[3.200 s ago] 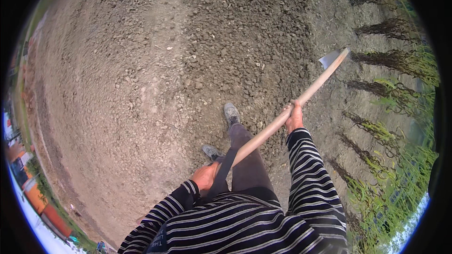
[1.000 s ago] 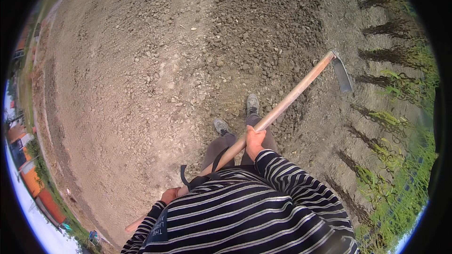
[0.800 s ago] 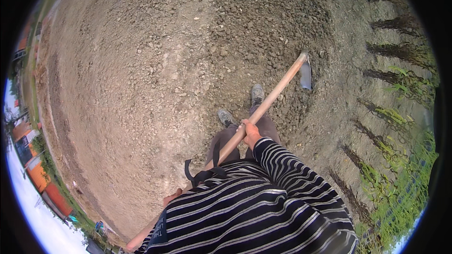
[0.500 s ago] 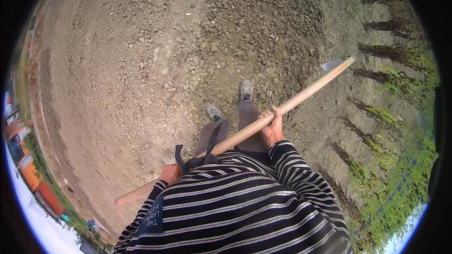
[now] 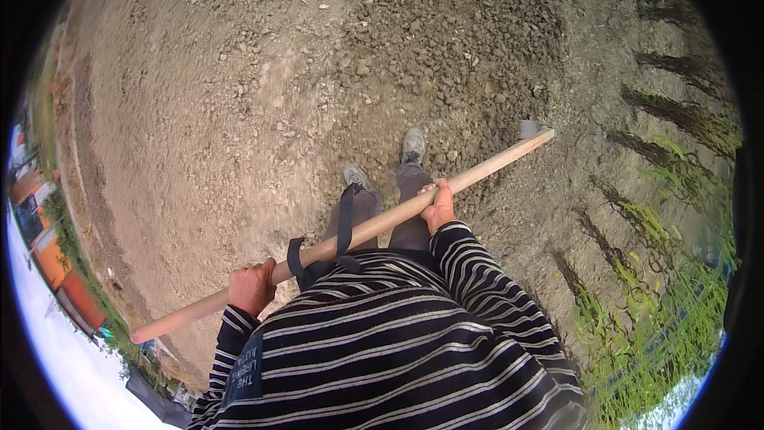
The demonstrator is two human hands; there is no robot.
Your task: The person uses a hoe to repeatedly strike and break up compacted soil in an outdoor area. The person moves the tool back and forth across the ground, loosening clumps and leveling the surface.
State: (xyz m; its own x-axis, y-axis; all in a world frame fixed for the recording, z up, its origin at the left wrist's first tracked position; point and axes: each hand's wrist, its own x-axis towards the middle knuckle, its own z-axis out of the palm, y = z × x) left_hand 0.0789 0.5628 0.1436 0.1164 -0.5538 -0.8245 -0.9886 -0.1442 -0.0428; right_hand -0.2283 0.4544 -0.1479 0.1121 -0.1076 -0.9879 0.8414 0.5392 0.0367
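Two hands grip one long wooden hoe handle (image 5: 350, 237), which crosses the body on a slant from lower left to upper right. At the far left edge, small orange and red buildings (image 5: 60, 271) curve along the fisheye rim beside a strip of green. Next comes the butt of the handle, rounded and pale, projecting past the left hand (image 5: 252, 287); that hand is closed fully around the shaft, knuckles up, near the rear end, a placement that appears to serve as the pivot for the swing. A dark strap (image 5: 330, 243) hangs from the striped long-sleeved top (image 5: 398, 350) and lies across the shaft at mid-length. Below it, two grey shoes (image 5: 390, 161) stand on dry, crumbled soil (image 5: 239, 95), finer and paler on the left, coarser and darker with clods ahead of the feet. The right hand (image 5: 438, 207) wraps the smooth, round shaft further forward, fingers curled closed over it, a spacing that seems to give leverage and steering. At the upper right end, the grey metal hoe blade (image 5: 531, 127) is seen edge-on, at or just above the cloddy ground; contact cannot be judged. Farthest right, rows of green seedlings (image 5: 660, 231) in dark furrows run toward the rim.
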